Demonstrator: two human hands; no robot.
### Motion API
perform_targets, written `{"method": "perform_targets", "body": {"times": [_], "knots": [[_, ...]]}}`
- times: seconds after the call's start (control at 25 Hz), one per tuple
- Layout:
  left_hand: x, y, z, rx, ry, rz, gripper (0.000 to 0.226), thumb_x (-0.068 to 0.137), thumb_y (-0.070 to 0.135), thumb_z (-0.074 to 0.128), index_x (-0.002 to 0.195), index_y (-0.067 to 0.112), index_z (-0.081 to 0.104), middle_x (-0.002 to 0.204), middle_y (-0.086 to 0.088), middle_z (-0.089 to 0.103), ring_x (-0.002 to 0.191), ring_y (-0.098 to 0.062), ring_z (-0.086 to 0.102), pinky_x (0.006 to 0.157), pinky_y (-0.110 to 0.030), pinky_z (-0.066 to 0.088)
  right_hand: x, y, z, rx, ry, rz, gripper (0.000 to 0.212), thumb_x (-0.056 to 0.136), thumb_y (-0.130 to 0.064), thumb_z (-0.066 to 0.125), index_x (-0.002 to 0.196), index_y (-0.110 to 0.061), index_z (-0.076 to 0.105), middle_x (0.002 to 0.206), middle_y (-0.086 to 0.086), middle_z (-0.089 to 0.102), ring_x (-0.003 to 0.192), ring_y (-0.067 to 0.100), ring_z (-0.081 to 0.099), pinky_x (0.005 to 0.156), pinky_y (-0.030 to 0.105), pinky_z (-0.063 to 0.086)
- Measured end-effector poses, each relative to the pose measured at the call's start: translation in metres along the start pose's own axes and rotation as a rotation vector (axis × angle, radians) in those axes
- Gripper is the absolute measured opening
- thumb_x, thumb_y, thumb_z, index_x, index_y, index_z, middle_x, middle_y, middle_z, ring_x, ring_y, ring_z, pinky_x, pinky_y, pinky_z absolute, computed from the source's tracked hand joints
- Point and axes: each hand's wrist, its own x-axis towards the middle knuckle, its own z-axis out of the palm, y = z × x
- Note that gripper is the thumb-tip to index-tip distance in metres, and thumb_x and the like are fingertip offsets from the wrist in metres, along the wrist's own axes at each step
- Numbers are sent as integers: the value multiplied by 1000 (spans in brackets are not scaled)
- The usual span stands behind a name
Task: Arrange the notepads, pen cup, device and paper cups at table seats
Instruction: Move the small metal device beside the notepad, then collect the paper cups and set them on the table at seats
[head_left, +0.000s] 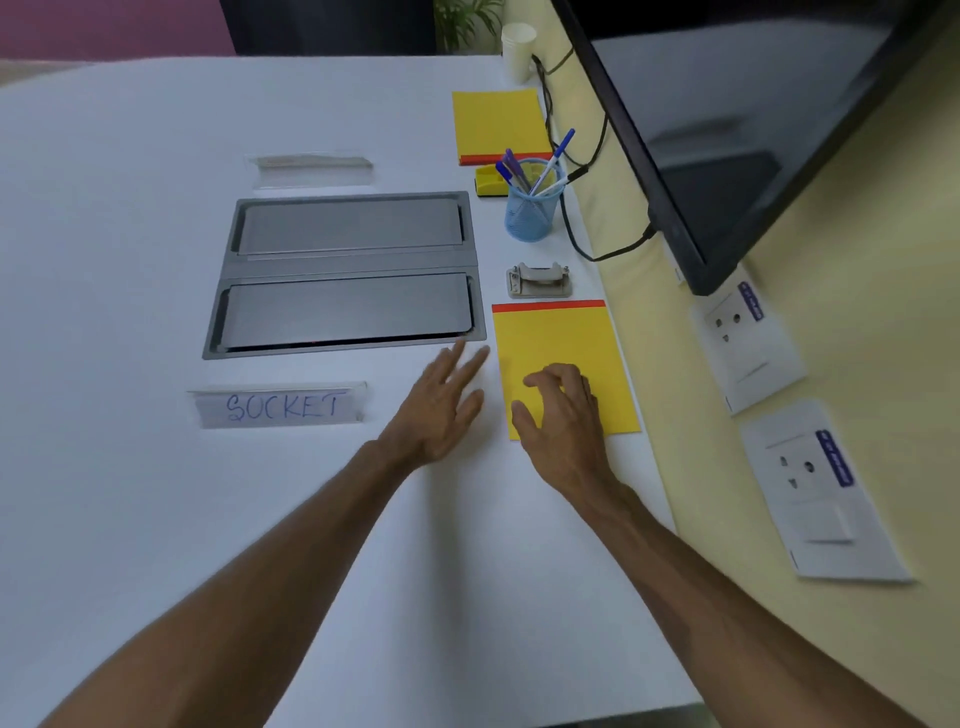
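The right hand (558, 410) rests on the near yellow notepad with a red top strip (558, 338), fingers curled and pressing its lower half, not clamped around it. The left hand (441, 400) hovers open with spread fingers just beside the pad's left edge, holding nothing. The pad lies flat on the white table (130, 260), near the wall-side edge. Beyond it sit a small grey hole punch (538, 280), a blue mesh pen cup (535, 208), a second yellow notepad (498, 124) and white paper cups (518, 52). To slide the pad cleanly, flat even fingertip pressure would probably work best, with the left hand ready to catch the edge.
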Motion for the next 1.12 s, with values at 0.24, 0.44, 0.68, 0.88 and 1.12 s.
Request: {"method": "perform_targets", "body": {"times": [0.24,0.44,0.68,0.88,1.12], "knots": [[-96,29,-55,136,-15,80,60,103,48,33,157,35,10,166,0,13,151,-22,17,119,-42,19,-51,-49,-28,119,-111,-47,24,93,-21,64,114,-9,64,120,4,55,105,21,59,87,35,51],[-178,30,-115,146,18,-23,70,97,56,32,158,27,13,164,-5,20,150,-25,20,119,-47,25,-92,-106,-52,123,-145,51,20,95,-26,61,112,-15,62,117,-1,56,93,20,62,76,36,52],[-268,46,-160,115,48,-97,68,99,44,47,157,22,19,165,-6,16,148,-28,24,117,-47,27,-137,-171,-82,128,-233,70,22,96,-30,59,115,-19,60,116,-3,54,94,16,61,77,35,51],[-330,63,-184,40,158,-182,64,99,44,48,155,25,23,164,-2,19,148,-24,26,118,-45,26,-156,-222,-106,144,-287,-41,25,96,-32,60,118,-20,59,121,-2,53,98,16,61,82,35,52],[-409,80,-207,24,404,-313,63,99,45,48,155,27,24,162,1,22,146,-20,26,119,-42,24,-174,-275,-122,231,-348,-229,28,96,-34,61,120,-22,59,124,-6,52,103,13,60,84,32,52]]}}
